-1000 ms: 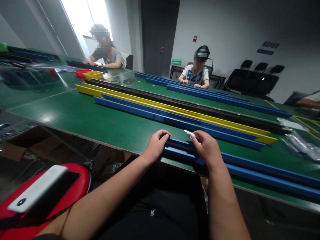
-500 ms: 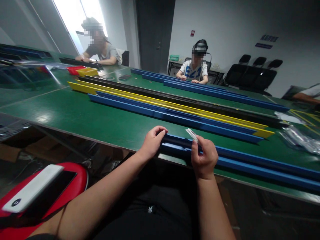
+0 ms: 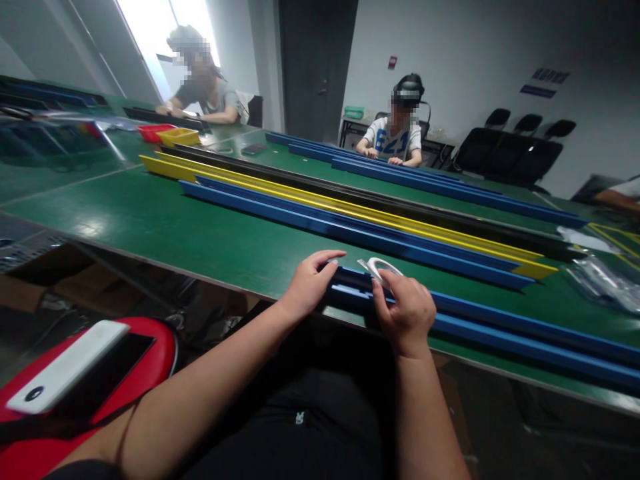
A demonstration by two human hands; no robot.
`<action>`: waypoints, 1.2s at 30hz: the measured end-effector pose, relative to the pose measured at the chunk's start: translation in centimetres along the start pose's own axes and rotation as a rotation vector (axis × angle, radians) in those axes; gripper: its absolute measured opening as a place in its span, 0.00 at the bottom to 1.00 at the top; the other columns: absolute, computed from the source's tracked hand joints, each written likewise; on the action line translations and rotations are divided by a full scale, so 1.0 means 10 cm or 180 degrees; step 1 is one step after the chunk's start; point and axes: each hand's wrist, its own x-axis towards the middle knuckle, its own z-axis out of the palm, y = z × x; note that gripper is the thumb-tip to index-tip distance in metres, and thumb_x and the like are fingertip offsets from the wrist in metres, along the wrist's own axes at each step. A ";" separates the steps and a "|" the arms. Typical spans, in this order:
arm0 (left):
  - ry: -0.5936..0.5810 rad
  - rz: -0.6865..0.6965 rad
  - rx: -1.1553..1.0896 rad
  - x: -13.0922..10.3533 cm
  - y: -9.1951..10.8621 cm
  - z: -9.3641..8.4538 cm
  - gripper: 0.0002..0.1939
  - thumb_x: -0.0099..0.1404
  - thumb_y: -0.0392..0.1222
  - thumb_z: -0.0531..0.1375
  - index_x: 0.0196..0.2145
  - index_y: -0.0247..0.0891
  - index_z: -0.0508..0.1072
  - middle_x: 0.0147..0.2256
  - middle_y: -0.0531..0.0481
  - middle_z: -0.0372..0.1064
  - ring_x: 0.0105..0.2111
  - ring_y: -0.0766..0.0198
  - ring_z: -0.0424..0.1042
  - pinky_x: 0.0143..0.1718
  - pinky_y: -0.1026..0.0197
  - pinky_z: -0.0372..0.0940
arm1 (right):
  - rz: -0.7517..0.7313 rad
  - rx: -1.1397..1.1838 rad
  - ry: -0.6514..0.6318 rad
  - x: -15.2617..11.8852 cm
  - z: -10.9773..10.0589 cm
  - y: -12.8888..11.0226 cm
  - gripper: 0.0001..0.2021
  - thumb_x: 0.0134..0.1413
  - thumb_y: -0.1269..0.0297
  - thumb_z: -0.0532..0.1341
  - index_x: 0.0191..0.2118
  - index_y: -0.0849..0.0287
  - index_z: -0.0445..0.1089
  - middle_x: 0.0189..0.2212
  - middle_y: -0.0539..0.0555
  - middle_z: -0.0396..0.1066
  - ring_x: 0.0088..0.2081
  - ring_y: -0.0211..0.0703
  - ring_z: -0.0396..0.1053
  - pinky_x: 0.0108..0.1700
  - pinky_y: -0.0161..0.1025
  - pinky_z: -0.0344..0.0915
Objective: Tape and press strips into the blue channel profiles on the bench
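Observation:
A roll of white tape [image 3: 384,267] is pinched between the thumb and fingers of my right hand [image 3: 406,308], with a short loose end sticking out to the left. Below it, a long blue channel profile [image 3: 500,333] lies along the near edge of the table and runs off to the right. My left hand [image 3: 311,283] is at the left end of this profile, thumb and forefinger apart above it; its other fingers are partly hidden. A gap lies between the two hands.
Blue [image 3: 300,217], yellow [image 3: 350,213] and black profiles [image 3: 425,210] lie beyond my hands on the green table [image 3: 115,220]. Two people sit across it. Plastic-wrapped items [image 3: 605,280] lie at right. A red stool [image 3: 145,333] holding a white device [image 3: 70,367] stands at left.
My right hand has turned, so the tape roll now shows as a ring and not edge-on. My left forefinger has stretched out, away from the thumb. The view has shifted slightly.

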 end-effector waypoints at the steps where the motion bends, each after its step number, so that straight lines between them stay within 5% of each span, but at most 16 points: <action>1: -0.0018 -0.0013 0.0002 0.00 0.00 0.00 0.15 0.68 0.44 0.56 0.48 0.41 0.78 0.50 0.48 0.75 0.52 0.59 0.72 0.57 0.56 0.63 | -0.0006 -0.0018 -0.0019 0.00 0.00 0.00 0.14 0.59 0.59 0.61 0.49 0.52 0.73 0.39 0.53 0.77 0.38 0.44 0.70 0.43 0.41 0.59; 16: -0.0002 -0.0093 0.0242 -0.01 0.04 0.00 0.14 0.68 0.43 0.55 0.44 0.41 0.79 0.46 0.49 0.77 0.48 0.59 0.74 0.55 0.55 0.65 | 0.0072 -0.0219 -0.0114 0.01 0.01 -0.03 0.12 0.60 0.57 0.59 0.46 0.52 0.74 0.36 0.52 0.77 0.36 0.45 0.68 0.41 0.41 0.57; 24: 0.0234 0.0439 0.0521 -0.01 0.01 0.00 0.13 0.67 0.39 0.56 0.45 0.42 0.79 0.50 0.49 0.74 0.54 0.60 0.69 0.62 0.53 0.60 | -0.0007 -0.0106 -0.0054 0.02 0.00 -0.02 0.12 0.59 0.59 0.61 0.47 0.52 0.75 0.38 0.52 0.76 0.40 0.44 0.68 0.44 0.42 0.59; 29: 0.0042 0.0416 0.0513 -0.02 0.03 -0.01 0.15 0.68 0.41 0.56 0.50 0.44 0.76 0.52 0.49 0.73 0.55 0.60 0.69 0.61 0.53 0.60 | -0.0011 -0.0047 -0.0011 0.05 -0.03 -0.04 0.12 0.57 0.59 0.63 0.47 0.50 0.75 0.43 0.54 0.75 0.48 0.49 0.67 0.50 0.46 0.59; 36: -0.0105 0.0297 0.0603 -0.03 0.07 -0.01 0.14 0.68 0.45 0.58 0.46 0.43 0.79 0.45 0.47 0.76 0.49 0.58 0.72 0.55 0.54 0.65 | -0.0139 0.0080 -0.0206 0.05 -0.03 -0.01 0.14 0.59 0.60 0.62 0.50 0.50 0.74 0.43 0.54 0.74 0.47 0.48 0.67 0.50 0.44 0.61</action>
